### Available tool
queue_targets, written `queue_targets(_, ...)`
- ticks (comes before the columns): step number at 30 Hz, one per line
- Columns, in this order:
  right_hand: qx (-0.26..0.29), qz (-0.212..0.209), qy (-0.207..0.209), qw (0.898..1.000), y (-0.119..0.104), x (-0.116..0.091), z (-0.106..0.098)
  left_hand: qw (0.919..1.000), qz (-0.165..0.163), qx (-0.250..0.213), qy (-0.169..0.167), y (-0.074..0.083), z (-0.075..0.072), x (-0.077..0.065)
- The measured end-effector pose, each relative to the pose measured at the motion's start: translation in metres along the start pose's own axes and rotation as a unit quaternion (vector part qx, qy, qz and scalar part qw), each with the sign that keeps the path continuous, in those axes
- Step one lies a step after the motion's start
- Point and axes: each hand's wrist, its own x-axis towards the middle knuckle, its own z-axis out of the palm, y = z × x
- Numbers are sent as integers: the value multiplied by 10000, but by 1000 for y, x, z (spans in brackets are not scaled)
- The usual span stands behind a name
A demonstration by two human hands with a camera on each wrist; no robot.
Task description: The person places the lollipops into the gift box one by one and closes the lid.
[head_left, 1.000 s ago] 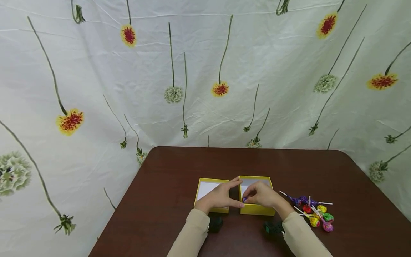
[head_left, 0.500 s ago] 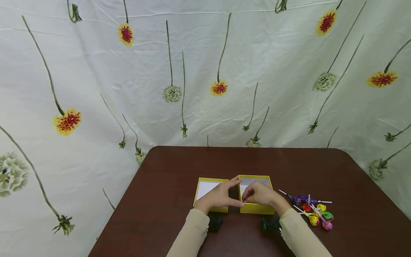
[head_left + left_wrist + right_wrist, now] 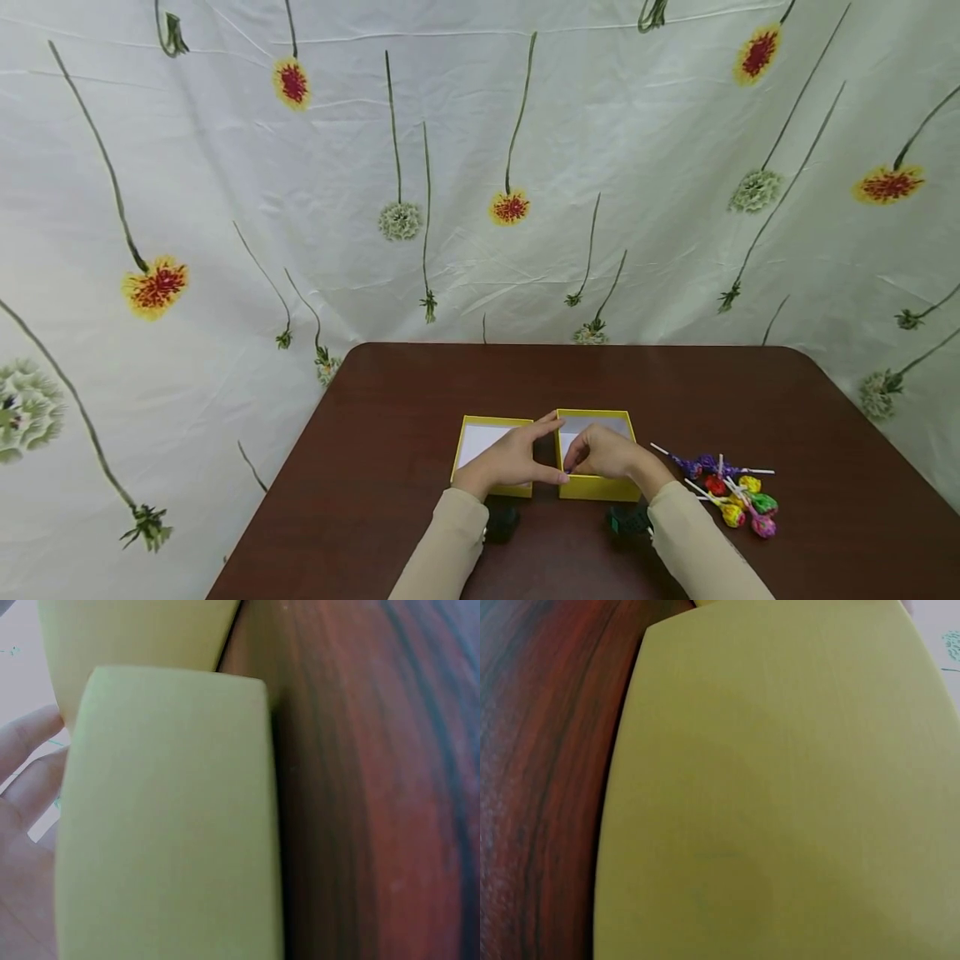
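On the table stands a yellow open-topped box with a pale inside. My right hand reaches into it over the front wall. Its fingertips pinch a lollipop with a purple wrapper near the box's front left corner; most of it is hidden by the fingers. My left hand stays along the box's left side, thumb at the front corner and straight fingers towards the back corner. Below that hand lies a shallow yellow tray, perhaps the lid, white inside. In the right wrist view, the yellow box wall fills most of the picture.
Several wrapped lollipops lie piled to the right of the box, among them a green one, a pink one and a purple one. The brown table ends at a flower-printed cloth.
My right fingers have sunk slightly lower and to the left inside the box, and less of the purple wrapper shows. The left hand has kept its place at the box.
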Motion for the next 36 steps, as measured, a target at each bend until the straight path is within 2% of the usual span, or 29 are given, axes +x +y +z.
queue_targets(19, -1, 401, -40, 9992, -8, -3, 0, 10000, -17, -57, -15, -3, 0, -2)
queue_targets(25, 79, 762, 377, 9963, -16, -15, -10, 10000, -18, -27, -46, -2, -2, -2)
queue_targets(31, 409, 406, 662, 9961, -24, -28, -25, 10000, -91, -1, -28, 1, -4, -2)
queue_targets(36, 335, 460, 1403, 9885, -29, -46, -38, 9998, -140, -150, -59, 1, -2, -1)
